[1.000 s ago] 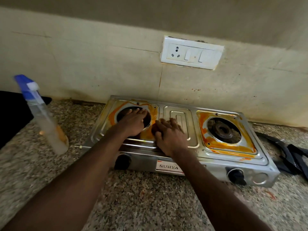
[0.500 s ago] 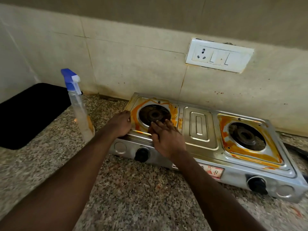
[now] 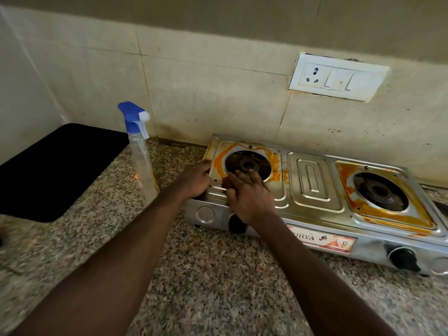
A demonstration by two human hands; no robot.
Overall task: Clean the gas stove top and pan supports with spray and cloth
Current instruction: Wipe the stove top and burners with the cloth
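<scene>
The gas stove (image 3: 315, 190) sat on the speckled stone table (image 3: 218, 275), pushed back against the tiled wall (image 3: 194, 93), with orange stains ringing both burner wells. 1 spray bottle (image 3: 143, 161) with a blue trigger head stood upright on the table just left of the stove, close beside the left forearm. Farther left lay a flat black mat (image 3: 55, 170), and 1 white switch plate (image 3: 338, 77) with 1 socket hung on the wall above the stove.

The left hand (image 3: 194, 180) was at the stove's left edge, fingers bent against the rim; whether they actually gripped it I cannot tell, since the back of the hand covered them. The right hand (image 3: 249, 197) lay on the stove top in front of the left burner (image 3: 248, 163), its fingers straight and spread, pressing down. A small dark reddish patch (image 3: 226, 183) showed beside those fingers (possibly a cloth, too hidden to be sure).

The right wrist covered most of the left knob (image 3: 236, 225) and the first letters of the brand label (image 3: 322, 240). The right knob (image 3: 403, 259) was in full view. A dark object (image 3: 440, 204) at the right edge of the head view was cut off and unclear.

Counted: 2 burners (the right burner (image 3: 379, 191) uncovered), 2 black knobs, 1 raised steel panel between the wells.
</scene>
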